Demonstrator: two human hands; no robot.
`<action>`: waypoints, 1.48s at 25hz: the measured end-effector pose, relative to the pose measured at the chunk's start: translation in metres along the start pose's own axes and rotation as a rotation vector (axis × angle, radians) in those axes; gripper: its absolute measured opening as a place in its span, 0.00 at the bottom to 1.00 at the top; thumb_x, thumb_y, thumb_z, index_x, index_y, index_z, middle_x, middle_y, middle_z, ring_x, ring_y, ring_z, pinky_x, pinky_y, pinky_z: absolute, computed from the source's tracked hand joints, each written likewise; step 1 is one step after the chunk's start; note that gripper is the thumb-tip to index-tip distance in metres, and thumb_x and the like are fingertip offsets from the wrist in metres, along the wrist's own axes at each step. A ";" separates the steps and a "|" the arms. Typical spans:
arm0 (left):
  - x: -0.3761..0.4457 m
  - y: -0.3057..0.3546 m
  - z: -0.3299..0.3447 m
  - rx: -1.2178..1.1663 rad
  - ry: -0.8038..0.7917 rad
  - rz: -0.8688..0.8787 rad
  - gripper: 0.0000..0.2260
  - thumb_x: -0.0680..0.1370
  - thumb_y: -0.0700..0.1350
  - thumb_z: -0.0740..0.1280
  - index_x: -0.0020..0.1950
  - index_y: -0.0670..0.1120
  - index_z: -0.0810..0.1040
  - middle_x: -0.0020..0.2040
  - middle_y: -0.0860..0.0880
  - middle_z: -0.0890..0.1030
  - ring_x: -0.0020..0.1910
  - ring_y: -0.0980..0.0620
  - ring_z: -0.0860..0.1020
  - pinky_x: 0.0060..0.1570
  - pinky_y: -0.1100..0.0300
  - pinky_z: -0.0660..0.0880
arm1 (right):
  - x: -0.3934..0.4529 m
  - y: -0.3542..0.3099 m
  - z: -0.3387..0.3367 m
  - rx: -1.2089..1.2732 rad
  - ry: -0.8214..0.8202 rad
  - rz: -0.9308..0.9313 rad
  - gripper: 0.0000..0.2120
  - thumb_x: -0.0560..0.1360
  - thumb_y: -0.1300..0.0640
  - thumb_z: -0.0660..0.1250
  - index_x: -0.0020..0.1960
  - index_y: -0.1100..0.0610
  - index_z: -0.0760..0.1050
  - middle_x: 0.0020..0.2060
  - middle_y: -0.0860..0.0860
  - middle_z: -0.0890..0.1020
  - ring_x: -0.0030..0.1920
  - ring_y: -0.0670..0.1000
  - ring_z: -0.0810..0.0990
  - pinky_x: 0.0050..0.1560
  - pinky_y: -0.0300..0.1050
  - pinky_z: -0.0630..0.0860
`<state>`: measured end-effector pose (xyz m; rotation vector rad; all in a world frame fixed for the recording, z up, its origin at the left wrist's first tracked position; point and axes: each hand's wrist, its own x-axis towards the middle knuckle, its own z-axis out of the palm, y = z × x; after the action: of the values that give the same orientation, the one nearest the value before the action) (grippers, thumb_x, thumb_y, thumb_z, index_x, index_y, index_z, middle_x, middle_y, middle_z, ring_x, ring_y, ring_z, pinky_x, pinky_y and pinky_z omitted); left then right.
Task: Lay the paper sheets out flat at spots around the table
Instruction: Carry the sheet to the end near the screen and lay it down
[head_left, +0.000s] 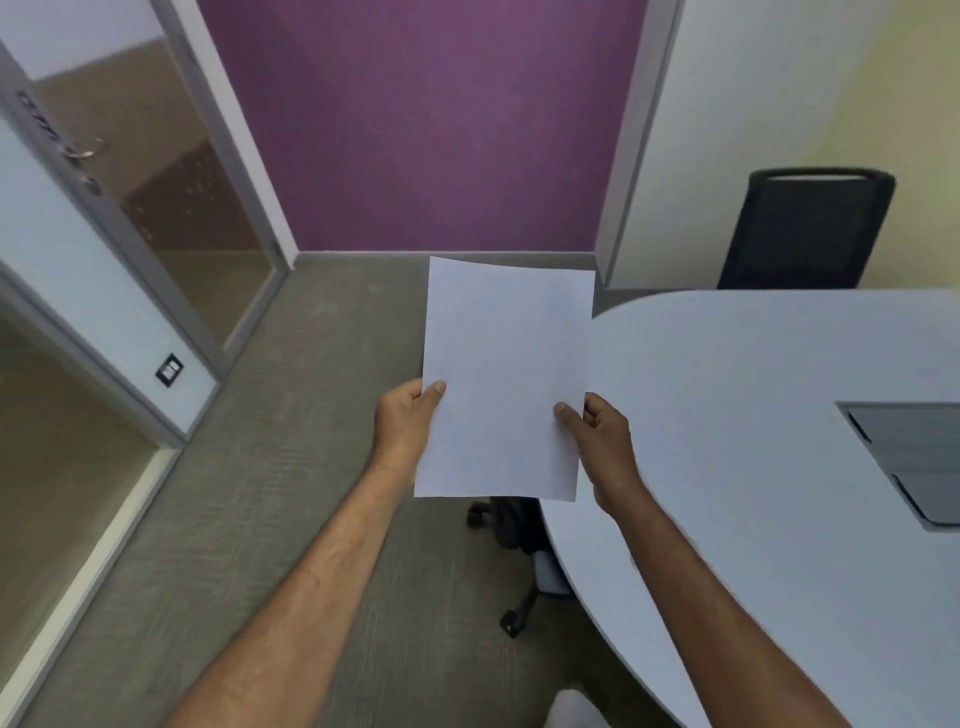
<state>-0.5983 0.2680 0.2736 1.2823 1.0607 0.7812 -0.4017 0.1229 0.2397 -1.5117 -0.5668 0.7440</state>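
Plain white paper sheets (506, 379) are held up in the air in front of me, just left of the rounded end of the white table (737, 415). My left hand (408, 418) pinches their left edge, thumb on top. On the right edge my right hand (597, 431) grips the same way. The top corner of the paper curls slightly. I cannot tell how many sheets are in the stack. Nothing lies on the visible part of the table.
A black mesh office chair (802, 234) stands behind the table's far side. Another chair's wheeled base (514, 561) shows under the table's near edge. A grey cable hatch (914, 462) is set in the tabletop at right. A glass door (156, 208) and carpeted floor (291, 467) lie to the left.
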 end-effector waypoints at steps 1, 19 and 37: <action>0.005 0.007 -0.016 -0.009 0.016 0.019 0.17 0.82 0.47 0.69 0.51 0.31 0.79 0.45 0.40 0.82 0.44 0.45 0.79 0.47 0.48 0.76 | 0.002 -0.009 0.017 -0.007 -0.022 -0.016 0.07 0.80 0.51 0.69 0.56 0.52 0.82 0.52 0.46 0.88 0.52 0.50 0.87 0.56 0.50 0.83; 0.309 0.104 -0.116 -0.021 -0.019 0.104 0.13 0.81 0.47 0.69 0.46 0.37 0.81 0.43 0.43 0.82 0.41 0.47 0.78 0.43 0.50 0.76 | 0.236 -0.110 0.226 -0.004 0.054 -0.144 0.08 0.82 0.56 0.67 0.59 0.54 0.80 0.52 0.46 0.87 0.50 0.48 0.87 0.46 0.41 0.83; 0.704 0.161 0.039 0.097 -0.600 0.069 0.12 0.81 0.48 0.69 0.45 0.40 0.79 0.44 0.42 0.80 0.43 0.45 0.76 0.46 0.48 0.74 | 0.526 -0.120 0.252 0.001 0.632 -0.057 0.08 0.81 0.57 0.68 0.60 0.52 0.77 0.53 0.45 0.87 0.51 0.46 0.87 0.51 0.45 0.83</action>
<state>-0.2992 0.9264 0.3025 1.5136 0.5753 0.3529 -0.2281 0.6890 0.2988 -1.6153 -0.1288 0.1930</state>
